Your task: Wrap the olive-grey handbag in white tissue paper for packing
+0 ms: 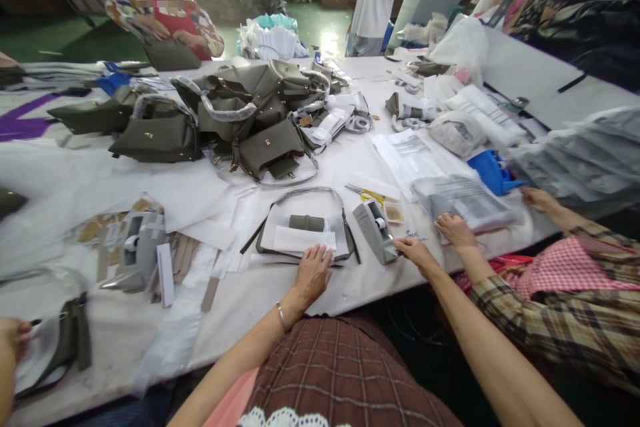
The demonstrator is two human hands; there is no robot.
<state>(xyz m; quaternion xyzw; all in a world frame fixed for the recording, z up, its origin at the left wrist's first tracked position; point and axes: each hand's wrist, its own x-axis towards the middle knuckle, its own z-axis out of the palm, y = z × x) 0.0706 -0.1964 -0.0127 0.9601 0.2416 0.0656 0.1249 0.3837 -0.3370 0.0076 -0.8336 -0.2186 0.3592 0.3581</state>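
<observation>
A dark olive handbag (260,238) lies in front of me, its strap wrapped in clear film. White tissue paper and a small olive roll-shaped piece (307,221) rest on it, along with a white paper strip (290,239). My left hand (313,275) lies flat on the bag's near edge, fingers stretched over the end of the strip. To the right stands a grey tape dispenser (373,230). My right hand (416,257) pinches at its near cutting end; the tape there is hardly visible.
Yellow-handled scissors (371,194) and a small tub (394,213) lie behind the dispenser. Several olive handbags (270,143) are piled beyond. Another tape dispenser (143,243) stands left. A co-worker's hands (457,230) touch a bagged item at right; another person's hand (15,337) holds a bag at left.
</observation>
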